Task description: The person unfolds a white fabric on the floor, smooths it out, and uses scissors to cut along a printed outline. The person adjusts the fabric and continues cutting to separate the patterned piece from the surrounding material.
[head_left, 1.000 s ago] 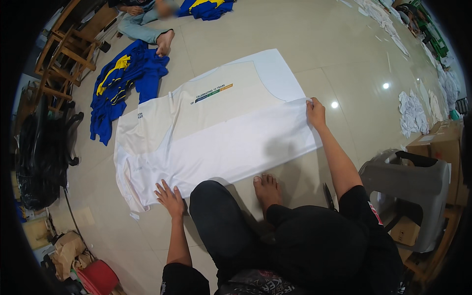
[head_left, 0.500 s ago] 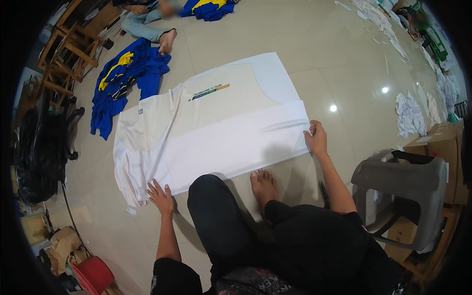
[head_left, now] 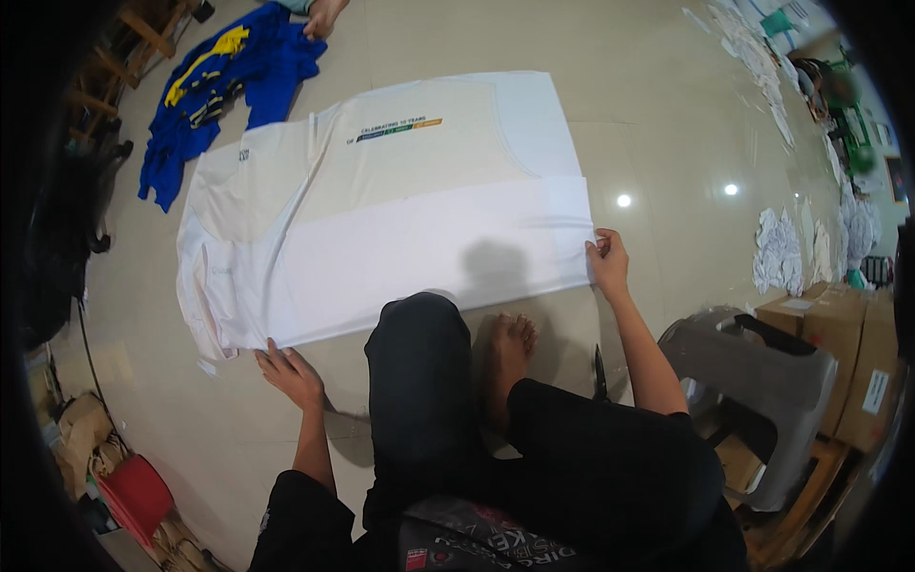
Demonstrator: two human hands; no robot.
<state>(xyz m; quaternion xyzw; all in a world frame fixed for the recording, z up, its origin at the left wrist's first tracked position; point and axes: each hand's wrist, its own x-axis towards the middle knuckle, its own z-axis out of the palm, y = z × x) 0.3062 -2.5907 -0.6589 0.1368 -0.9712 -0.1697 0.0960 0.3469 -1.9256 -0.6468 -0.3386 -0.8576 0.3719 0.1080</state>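
A white shirt [head_left: 429, 238] with a cream panel and a small coloured print lies spread on the floor in front of me. Its left part is rumpled and layered, while the middle is mostly smooth. My right hand [head_left: 610, 262] pinches the right edge near its lower corner between thumb and fingers. At the lower left, my left hand [head_left: 294, 377] rests against the near edge with its fingers stretched out. My bent knee and bare foot are close to that near edge.
Blue and yellow garments [head_left: 233, 76] lie beyond the shirt, near another person's foot [head_left: 326, 17]. A grey plastic stool [head_left: 762, 381] and cardboard boxes [head_left: 848, 334] stand at right. Black scissors [head_left: 599, 372] appear beside my foot. White cloth scraps [head_left: 777, 248] lie farther right, a red item [head_left: 135, 498] lower left.
My left hand has shifted from lying spread at the shirt's lower left to its near edge, fingers closer together. My right hand keeps its pinch. The whole view has shifted.
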